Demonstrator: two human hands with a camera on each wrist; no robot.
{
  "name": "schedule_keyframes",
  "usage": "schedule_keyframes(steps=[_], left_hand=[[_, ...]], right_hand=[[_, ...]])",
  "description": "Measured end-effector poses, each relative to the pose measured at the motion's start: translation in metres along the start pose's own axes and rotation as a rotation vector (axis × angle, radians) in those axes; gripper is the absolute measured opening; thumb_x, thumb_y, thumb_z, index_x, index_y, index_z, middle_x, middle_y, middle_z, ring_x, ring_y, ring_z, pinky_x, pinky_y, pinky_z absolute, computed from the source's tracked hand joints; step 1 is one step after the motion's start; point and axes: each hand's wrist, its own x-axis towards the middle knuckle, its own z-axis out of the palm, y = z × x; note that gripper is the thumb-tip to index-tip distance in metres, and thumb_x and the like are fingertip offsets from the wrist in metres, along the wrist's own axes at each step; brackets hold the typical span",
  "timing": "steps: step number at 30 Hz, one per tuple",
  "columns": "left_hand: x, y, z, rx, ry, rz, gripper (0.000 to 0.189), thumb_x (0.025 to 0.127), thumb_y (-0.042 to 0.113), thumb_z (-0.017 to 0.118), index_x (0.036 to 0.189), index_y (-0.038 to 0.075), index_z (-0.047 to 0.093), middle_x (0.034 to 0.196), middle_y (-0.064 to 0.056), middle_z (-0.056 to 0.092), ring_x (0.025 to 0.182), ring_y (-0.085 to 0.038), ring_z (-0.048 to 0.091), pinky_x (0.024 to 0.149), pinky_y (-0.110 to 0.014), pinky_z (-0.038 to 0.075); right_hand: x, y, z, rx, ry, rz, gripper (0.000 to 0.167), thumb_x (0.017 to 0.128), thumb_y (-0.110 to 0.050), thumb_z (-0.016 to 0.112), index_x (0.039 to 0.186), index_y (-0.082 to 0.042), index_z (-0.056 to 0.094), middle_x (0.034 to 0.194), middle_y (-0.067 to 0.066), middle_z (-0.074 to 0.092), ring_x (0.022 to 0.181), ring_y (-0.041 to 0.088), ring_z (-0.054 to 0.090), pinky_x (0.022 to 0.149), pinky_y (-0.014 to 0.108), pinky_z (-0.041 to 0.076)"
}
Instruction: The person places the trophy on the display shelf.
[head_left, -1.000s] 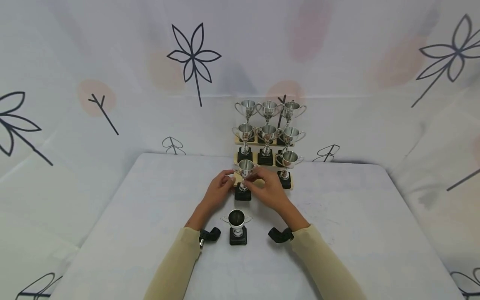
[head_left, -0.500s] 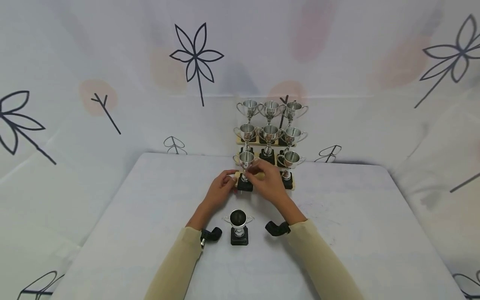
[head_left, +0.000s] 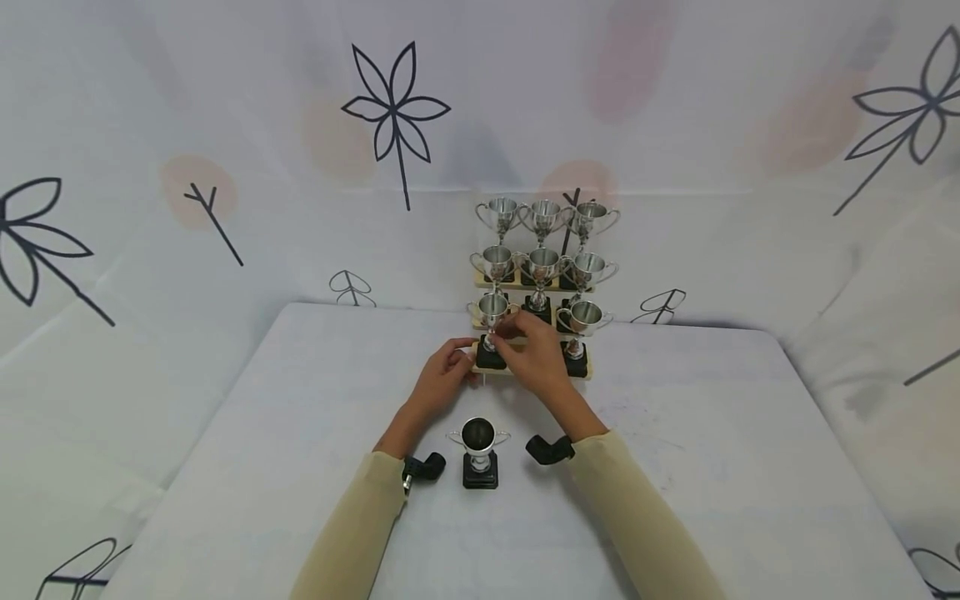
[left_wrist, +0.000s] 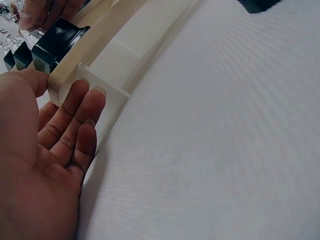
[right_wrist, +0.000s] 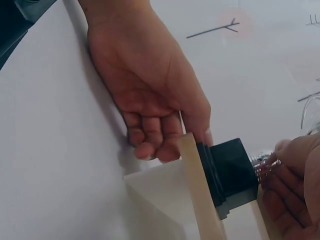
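A small silver trophy cup (head_left: 492, 310) with two handles and a black base stands at the left end of the lowest shelf of a stepped display stand (left_wrist: 102, 40). My right hand (head_left: 537, 354) pinches this trophy by its stem, just above the base (right_wrist: 232, 170). With thumb and fingers, my left hand (head_left: 437, 379) grips the left end of the same pale wooden shelf (right_wrist: 194, 180). Its other fingers curl loosely below the board, near the white support (left_wrist: 112, 92). The middle of the lowest shelf is largely hidden behind my right hand.
Another trophy (head_left: 480, 454) stands on the white table (head_left: 300, 400) between my forearms. Several trophies fill the upper shelves, and one trophy (head_left: 583, 321) stands at the lowest shelf's right end. A patterned cloth backdrop (head_left: 255, 125) rises behind.
My right hand has carried the trophy away from me, from in front of the stand onto the left end of the lowest shelf. The left hand has stayed at the shelf end.
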Motion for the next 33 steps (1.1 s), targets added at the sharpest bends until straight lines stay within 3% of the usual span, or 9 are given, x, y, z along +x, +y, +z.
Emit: schedule_keyframes(steps=[11,16,23,29,33], left_hand=[[0.0,0.001,-0.002,0.006,-0.012,0.014,0.037,0.112,0.028,0.057,0.146,0.012,0.06,0.089,-0.014,0.075,0.081,-0.029,0.074,0.082,-0.032,0.052],[-0.001,0.002,-0.002,0.023,-0.001,0.002,0.037,0.112,0.027,0.057,0.145,0.012,0.06,0.087,-0.011,0.074,0.078,-0.023,0.073,0.082,-0.031,0.051],[-0.003,0.001,-0.001,0.028,-0.002,-0.01,0.038,0.112,0.028,0.057,0.146,0.013,0.06,0.085,-0.009,0.074,0.078,-0.022,0.072,0.085,-0.032,0.051],[-0.004,0.003,-0.002,0.05,-0.004,-0.004,0.037,0.112,0.03,0.056,0.146,0.015,0.059,0.084,-0.006,0.074,0.079,-0.019,0.073,0.087,-0.034,0.051],[-0.003,0.002,-0.001,0.036,-0.001,0.0,0.038,0.112,0.03,0.057,0.146,0.014,0.06,0.085,-0.007,0.074,0.079,-0.02,0.073,0.084,-0.032,0.052]], right_hand=[[-0.017,-0.01,-0.006,0.015,0.093,-0.033,0.018,0.094,-0.005,0.08,0.111,0.0,0.075,0.11,0.014,0.073,0.1,0.029,0.071,0.09,0.046,0.058],[-0.032,-0.016,-0.01,0.043,0.062,0.016,0.02,0.099,-0.007,0.074,0.118,0.0,0.071,0.11,0.011,0.072,0.098,0.024,0.07,0.089,0.045,0.057],[-0.057,-0.016,-0.011,0.111,-0.079,0.024,0.03,0.102,-0.006,0.07,0.132,-0.002,0.063,0.104,0.007,0.072,0.093,0.015,0.07,0.084,0.035,0.058],[-0.072,-0.007,-0.007,0.254,-0.299,-0.112,0.025,0.105,-0.002,0.065,0.13,-0.001,0.065,0.101,0.006,0.074,0.089,0.018,0.073,0.084,0.034,0.059],[-0.076,-0.002,-0.006,0.329,-0.448,-0.165,0.026,0.105,0.008,0.057,0.126,-0.001,0.068,0.11,0.01,0.075,0.101,0.023,0.071,0.09,0.037,0.058]])
